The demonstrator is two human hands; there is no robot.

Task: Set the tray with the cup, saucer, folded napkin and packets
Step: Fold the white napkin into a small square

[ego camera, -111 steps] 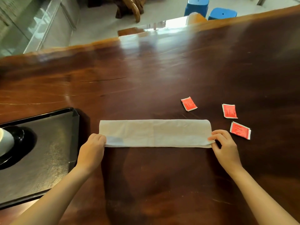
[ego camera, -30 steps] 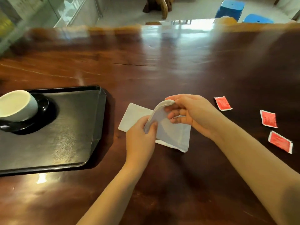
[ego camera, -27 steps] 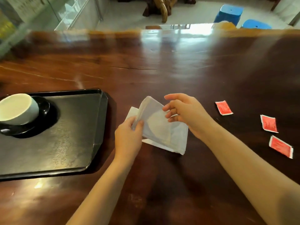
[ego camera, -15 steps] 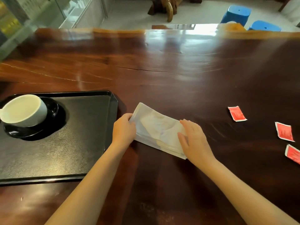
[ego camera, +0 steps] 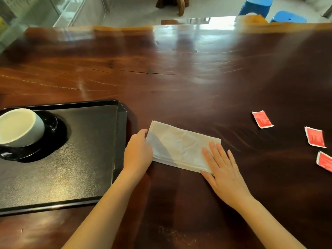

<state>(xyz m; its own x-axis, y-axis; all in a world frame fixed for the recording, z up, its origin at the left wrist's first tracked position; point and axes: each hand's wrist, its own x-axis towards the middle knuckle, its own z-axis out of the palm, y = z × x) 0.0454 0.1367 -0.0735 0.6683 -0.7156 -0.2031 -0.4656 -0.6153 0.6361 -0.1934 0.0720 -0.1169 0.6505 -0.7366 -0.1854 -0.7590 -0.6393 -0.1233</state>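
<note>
Folded napkin (ego camera: 179,148) lies flat on the wooden table (ego camera: 179,78), just right of the black tray (ego camera: 118,141), its long axis slanting from far-left to near-right. Left hand (ego camera: 138,151) curls its fingers onto the left end, holding it. Right hand (ego camera: 222,171) presses the right end, fingers straight. On the tray, a white cup (ego camera: 19,127) sits on a black saucer (ego camera: 52,123). Red packets (ego camera: 262,119) lie on the table, well right.

One view only, worn on the person's head, facing forward and down across the bench (ego camera: 179,78). Both forearms (ego camera: 107,203) enter from the bottom edge, so the working area lies close (wide-angle lens). The frame cuts the tray (ego camera: 122,141) at left and one packet (ego camera: 325,161) at right.
</note>
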